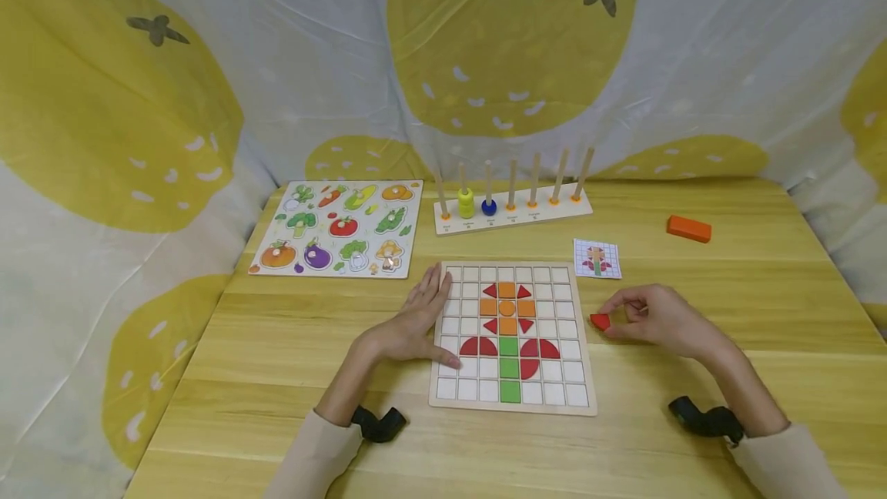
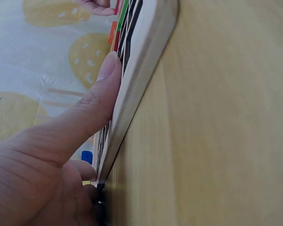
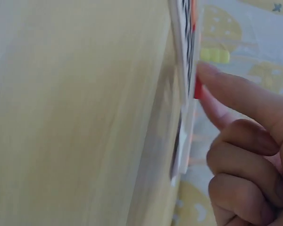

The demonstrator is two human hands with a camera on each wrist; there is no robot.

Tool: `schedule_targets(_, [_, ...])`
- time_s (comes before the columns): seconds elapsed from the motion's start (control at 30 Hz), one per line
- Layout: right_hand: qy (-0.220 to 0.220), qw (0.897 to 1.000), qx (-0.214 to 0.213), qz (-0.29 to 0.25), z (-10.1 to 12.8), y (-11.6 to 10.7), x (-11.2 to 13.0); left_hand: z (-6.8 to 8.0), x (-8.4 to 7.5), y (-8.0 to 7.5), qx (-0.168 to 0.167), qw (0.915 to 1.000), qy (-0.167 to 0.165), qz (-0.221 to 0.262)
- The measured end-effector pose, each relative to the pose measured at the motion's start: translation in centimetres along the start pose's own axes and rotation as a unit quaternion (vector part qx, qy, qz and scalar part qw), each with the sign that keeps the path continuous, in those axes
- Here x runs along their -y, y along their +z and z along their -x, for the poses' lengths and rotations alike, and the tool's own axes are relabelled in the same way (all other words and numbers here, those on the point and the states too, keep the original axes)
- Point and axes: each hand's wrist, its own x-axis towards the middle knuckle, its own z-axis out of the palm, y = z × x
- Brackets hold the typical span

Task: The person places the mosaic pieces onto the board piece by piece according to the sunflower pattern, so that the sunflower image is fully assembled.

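Note:
A square grid board (image 1: 513, 408) lies on the table. Orange squares, an orange circle (image 1: 507, 308), red triangles, red quarter-circles (image 1: 530, 369) and a column of green squares (image 1: 509, 367) fill some of its cells. My left hand (image 1: 409, 329) rests along the board's left side, fingers stretched on the frame and thumb over the lower left cells. To the right of the board, my right hand (image 1: 661, 320) pinches a small red piece (image 1: 599, 322) between thumb and index finger, the other fingers curled in. Fingertips partly hide that red piece (image 3: 198, 89) in the right wrist view.
Behind the board stands a peg rack (image 1: 554, 212) with yellow and blue beads. A vegetable puzzle (image 1: 410, 202) lies at the back left. A small pattern card (image 1: 613, 272) sits by the board's upper right corner, and an orange block (image 1: 689, 229) lies farther right.

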Motion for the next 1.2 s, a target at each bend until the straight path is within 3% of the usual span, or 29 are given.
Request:
schedule_targets(0.17, [-0.016, 0.999, -0.008, -0.041, -0.6, 2.0, 2.7, 0.0, 0.0, 0.1, 0.002, 1.0, -0.001, 0.001])
schedule_targets(0.33, [-0.015, 0.998, 0.016, -0.066, -1.6, 5.3, 6.3, 0.0, -0.1, 0.1, 0.006, 1.0, -0.001, 0.001])
schedule_targets(0.57, [-0.045, 0.997, 0.046, -0.038, -3.1, 9.7, 9.6, -0.1, -0.1, 0.1, 0.006, 1.0, -0.002, -0.001])
schedule_targets(0.83, [-0.034, 0.998, 0.05, 0.005, -3.4, 11.7, 10.2, -0.1, -0.1, 0.1, 0.006, 0.9999, -0.008, 0.001])
schedule_targets(1.2, [-0.029, 0.999, 0.027, 0.027, -3.3, 11.8, 10.3, -0.1, 0.1, 0.1, 0.004, 1.0, -0.006, 0.0])
